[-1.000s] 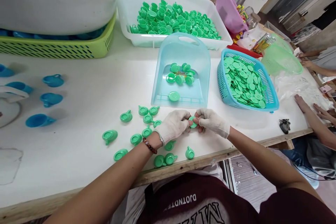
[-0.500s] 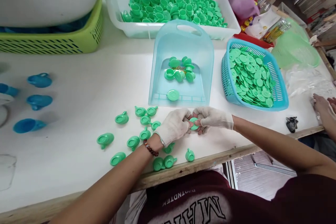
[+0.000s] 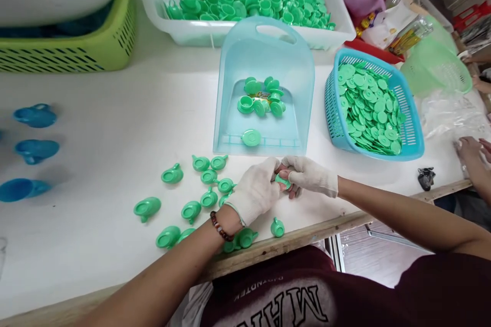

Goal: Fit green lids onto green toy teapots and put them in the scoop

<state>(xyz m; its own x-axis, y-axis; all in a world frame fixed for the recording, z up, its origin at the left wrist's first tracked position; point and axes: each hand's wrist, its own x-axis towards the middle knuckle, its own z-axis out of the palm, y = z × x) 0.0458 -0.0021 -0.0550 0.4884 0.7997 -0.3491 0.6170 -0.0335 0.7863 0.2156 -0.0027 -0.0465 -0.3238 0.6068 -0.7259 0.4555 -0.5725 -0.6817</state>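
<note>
Both your gloved hands, left hand (image 3: 256, 190) and right hand (image 3: 307, 176), have stayed pinched on one green piece (image 3: 283, 181). Your fingers closed tighter around it since a second ago, so it shows less; the pressing-together looks nearly done

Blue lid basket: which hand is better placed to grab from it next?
Right, probably. The right hand lies nearer the blue basket on that side; the left hand would have to cross over it. Both currently pinch one green piece.

White letters are showing upside down on the maroon shirt (image 3: 291, 296): a small line and larger letters, neither fully readable.
</note>
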